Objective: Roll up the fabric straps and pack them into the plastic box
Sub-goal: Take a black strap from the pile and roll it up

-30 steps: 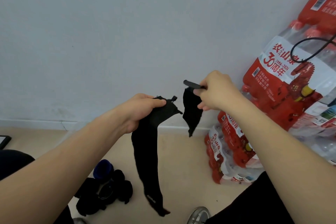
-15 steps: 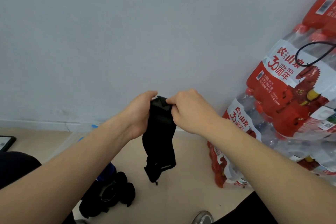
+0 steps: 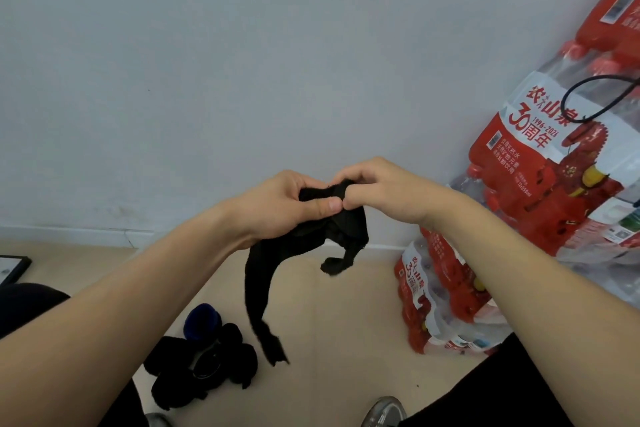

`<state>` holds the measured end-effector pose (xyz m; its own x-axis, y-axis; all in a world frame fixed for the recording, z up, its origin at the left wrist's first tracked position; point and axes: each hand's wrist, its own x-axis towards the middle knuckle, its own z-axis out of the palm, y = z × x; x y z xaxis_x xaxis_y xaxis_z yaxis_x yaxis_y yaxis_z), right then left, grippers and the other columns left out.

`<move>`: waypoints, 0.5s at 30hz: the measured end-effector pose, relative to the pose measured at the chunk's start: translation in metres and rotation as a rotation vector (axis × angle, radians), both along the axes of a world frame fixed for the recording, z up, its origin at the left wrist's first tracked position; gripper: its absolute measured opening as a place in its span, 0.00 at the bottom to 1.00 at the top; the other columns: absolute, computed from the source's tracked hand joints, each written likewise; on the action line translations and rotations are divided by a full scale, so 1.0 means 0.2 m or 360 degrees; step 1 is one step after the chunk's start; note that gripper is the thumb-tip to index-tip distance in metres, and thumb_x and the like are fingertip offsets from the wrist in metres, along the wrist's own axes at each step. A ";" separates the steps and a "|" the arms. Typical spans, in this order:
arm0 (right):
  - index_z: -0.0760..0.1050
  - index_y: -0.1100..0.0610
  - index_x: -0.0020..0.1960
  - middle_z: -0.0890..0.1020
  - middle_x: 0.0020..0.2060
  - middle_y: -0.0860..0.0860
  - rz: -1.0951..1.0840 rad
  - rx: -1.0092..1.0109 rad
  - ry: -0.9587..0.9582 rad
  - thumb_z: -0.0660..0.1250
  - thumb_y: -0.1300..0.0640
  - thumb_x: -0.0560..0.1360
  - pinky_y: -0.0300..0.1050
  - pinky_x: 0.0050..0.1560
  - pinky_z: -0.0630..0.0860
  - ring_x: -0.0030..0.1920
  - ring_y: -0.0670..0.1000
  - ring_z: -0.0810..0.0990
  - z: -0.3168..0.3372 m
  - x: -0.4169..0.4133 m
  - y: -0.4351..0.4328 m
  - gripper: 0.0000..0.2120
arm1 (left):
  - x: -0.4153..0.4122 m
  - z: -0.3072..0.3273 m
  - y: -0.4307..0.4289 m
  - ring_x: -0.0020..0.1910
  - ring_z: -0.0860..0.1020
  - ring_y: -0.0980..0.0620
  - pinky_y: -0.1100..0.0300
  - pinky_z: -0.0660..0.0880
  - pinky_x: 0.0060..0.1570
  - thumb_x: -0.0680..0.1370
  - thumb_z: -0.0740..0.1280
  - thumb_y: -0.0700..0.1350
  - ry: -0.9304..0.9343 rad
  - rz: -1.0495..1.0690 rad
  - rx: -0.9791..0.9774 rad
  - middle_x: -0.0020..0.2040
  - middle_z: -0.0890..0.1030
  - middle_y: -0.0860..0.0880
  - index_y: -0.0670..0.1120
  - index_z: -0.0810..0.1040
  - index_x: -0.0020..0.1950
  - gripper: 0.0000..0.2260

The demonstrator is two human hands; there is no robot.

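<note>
I hold a black fabric strap [image 3: 263, 274] up in front of the wall with both hands. My left hand [image 3: 277, 208] grips its bunched top end, thumb pressed over the fabric. My right hand [image 3: 384, 191] pinches the same bunched end from the right, its fingertips meeting my left thumb. A long tail hangs down to the left and a short loop droops on the right. On the floor below lies a pile of rolled black straps [image 3: 204, 367], one blue roll [image 3: 202, 321] among them. I cannot make out the plastic box.
Shrink-wrapped packs of red-labelled water bottles [image 3: 547, 191] are stacked against the wall on the right, a black cord looped over them. A dark flat object [image 3: 12, 269] lies at the left edge. My shoe [image 3: 384, 411] and dark-trousered knees sit at the bottom.
My hands, apart one second ago with the strap stretched between them, have come together. The strap's top is now bunched between them and the hanging part is twisted, with one tail swung left.
</note>
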<state>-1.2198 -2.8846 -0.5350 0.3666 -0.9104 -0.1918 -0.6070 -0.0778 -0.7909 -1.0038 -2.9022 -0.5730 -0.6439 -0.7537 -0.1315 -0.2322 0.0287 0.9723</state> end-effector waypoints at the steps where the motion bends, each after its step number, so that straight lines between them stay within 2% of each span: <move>1: 0.84 0.60 0.49 0.81 0.39 0.50 0.0017 0.0012 0.0076 0.68 0.50 0.69 0.50 0.52 0.72 0.45 0.48 0.78 0.01 -0.01 0.00 0.16 | 0.00 0.00 0.00 0.36 0.81 0.53 0.63 0.77 0.39 0.85 0.71 0.48 -0.0042 -0.0041 -0.0024 0.41 0.87 0.47 0.49 0.89 0.50 0.08; 2: 0.83 0.62 0.47 0.80 0.38 0.50 0.0052 0.0061 0.0164 0.69 0.48 0.69 0.50 0.50 0.71 0.43 0.48 0.77 0.01 -0.03 0.01 0.17 | 0.00 -0.01 0.00 0.37 0.81 0.52 0.60 0.76 0.41 0.84 0.72 0.49 -0.0089 -0.0079 -0.0040 0.41 0.86 0.46 0.48 0.89 0.52 0.08; 4: 0.80 0.59 0.42 0.79 0.34 0.48 0.0118 0.0239 0.0315 0.70 0.47 0.70 0.47 0.43 0.70 0.38 0.48 0.76 0.03 -0.05 0.03 0.14 | -0.01 -0.04 0.00 0.40 0.82 0.51 0.58 0.77 0.44 0.83 0.73 0.52 -0.0159 -0.0128 -0.0066 0.44 0.87 0.43 0.48 0.89 0.54 0.09; 7: 0.79 0.54 0.39 0.79 0.32 0.47 0.0145 0.0435 0.0362 0.70 0.49 0.74 0.43 0.37 0.69 0.33 0.47 0.76 0.02 -0.07 0.05 0.10 | -0.03 -0.07 0.01 0.39 0.84 0.54 0.64 0.78 0.39 0.80 0.75 0.55 -0.0218 -0.0106 -0.0096 0.43 0.89 0.47 0.52 0.90 0.49 0.09; 9: 0.80 0.56 0.43 0.81 0.36 0.49 0.0117 0.0486 0.0255 0.70 0.51 0.77 0.43 0.39 0.71 0.37 0.48 0.79 0.02 -0.07 0.05 0.09 | -0.03 -0.07 -0.01 0.39 0.86 0.55 0.65 0.79 0.39 0.78 0.77 0.56 -0.0204 -0.0084 -0.0098 0.43 0.89 0.48 0.52 0.90 0.48 0.09; 11: 0.82 0.58 0.50 0.85 0.43 0.51 0.0118 0.0550 0.0110 0.70 0.53 0.83 0.45 0.47 0.77 0.43 0.50 0.83 0.02 -0.09 0.05 0.09 | -0.02 -0.06 -0.02 0.40 0.86 0.54 0.65 0.79 0.40 0.76 0.79 0.57 -0.0171 -0.0065 -0.0082 0.43 0.89 0.48 0.52 0.91 0.48 0.10; 13: 0.83 0.61 0.57 0.86 0.48 0.53 0.0206 0.0558 0.0049 0.69 0.48 0.84 0.50 0.54 0.78 0.48 0.52 0.84 0.01 -0.11 0.05 0.15 | -0.01 -0.05 -0.04 0.39 0.85 0.54 0.65 0.79 0.39 0.73 0.83 0.57 -0.0141 -0.0040 -0.0065 0.42 0.89 0.49 0.51 0.90 0.47 0.11; 15: 0.82 0.60 0.55 0.84 0.47 0.53 0.0288 0.0532 0.0046 0.67 0.41 0.82 0.49 0.51 0.77 0.47 0.52 0.82 0.01 -0.12 0.06 0.21 | 0.00 -0.06 -0.06 0.36 0.82 0.54 0.65 0.77 0.36 0.69 0.84 0.57 -0.0135 -0.0012 -0.0062 0.37 0.86 0.51 0.50 0.89 0.42 0.13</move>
<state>-1.2437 -2.8717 -0.5327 0.5055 -0.7168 -0.4802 -0.6297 0.0740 -0.7733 -1.0048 -2.9134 -0.5845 -0.6372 -0.7546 -0.1566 -0.3134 0.0680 0.9472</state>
